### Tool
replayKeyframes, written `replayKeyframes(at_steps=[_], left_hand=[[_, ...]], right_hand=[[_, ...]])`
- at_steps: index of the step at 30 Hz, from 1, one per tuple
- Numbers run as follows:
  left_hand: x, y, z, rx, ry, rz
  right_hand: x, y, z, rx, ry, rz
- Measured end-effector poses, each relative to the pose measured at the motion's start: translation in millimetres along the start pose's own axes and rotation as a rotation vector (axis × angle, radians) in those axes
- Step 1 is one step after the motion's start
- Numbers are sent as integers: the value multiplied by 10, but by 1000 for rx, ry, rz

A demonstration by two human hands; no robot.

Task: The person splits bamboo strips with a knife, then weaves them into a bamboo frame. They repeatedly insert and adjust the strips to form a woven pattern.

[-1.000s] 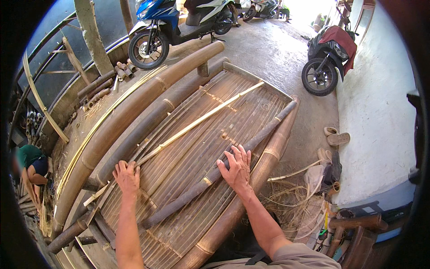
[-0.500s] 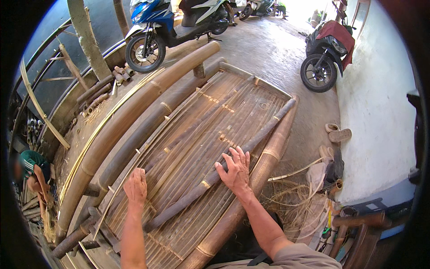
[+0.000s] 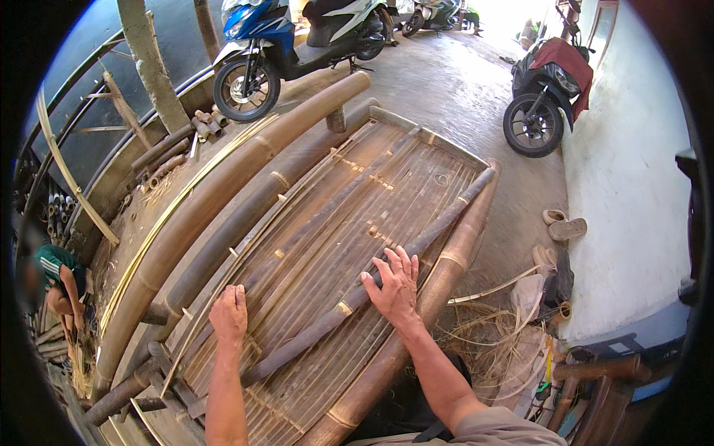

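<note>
Looking down through the head cam at a big bamboo slat panel [image 3: 349, 245] lying flat across thick bamboo poles. My left hand [image 3: 229, 316] is resting palm down on the slats near the panel's near-left part, fingers loosely together and flat, not gripping anything. My right hand [image 3: 394, 286] is spread out, fingers splayed and relaxed, lying over a thin dark bamboo pole [image 3: 387, 267] that runs diagonally along the panel, right by the fat bamboo rail [image 3: 439, 275] on the right edge. A long thick bamboo log [image 3: 223, 201] sits along the left side. Blue scooter [image 3: 275, 52] parked up top, a red-covered one [image 3: 547, 93] by the white wall, a pair of sandals [image 3: 561, 225] on the concrete, and another person [image 3: 56, 282] crouches at the far left
</note>
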State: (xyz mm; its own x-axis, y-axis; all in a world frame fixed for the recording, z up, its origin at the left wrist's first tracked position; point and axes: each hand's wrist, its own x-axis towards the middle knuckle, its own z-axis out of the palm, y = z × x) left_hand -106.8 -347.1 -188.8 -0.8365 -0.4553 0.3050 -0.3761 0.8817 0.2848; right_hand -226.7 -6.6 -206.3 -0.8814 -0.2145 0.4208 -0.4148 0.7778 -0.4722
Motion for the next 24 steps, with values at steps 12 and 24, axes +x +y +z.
replayKeyframes(at_steps=[12,24], left_hand=[[-6,-164,-273,112,242,13],[13,-518,-236,4,152,-35]], right_hand=[[6,-10,4,-32,-5,-16],[12,-25,0,-64,-8,-19]])
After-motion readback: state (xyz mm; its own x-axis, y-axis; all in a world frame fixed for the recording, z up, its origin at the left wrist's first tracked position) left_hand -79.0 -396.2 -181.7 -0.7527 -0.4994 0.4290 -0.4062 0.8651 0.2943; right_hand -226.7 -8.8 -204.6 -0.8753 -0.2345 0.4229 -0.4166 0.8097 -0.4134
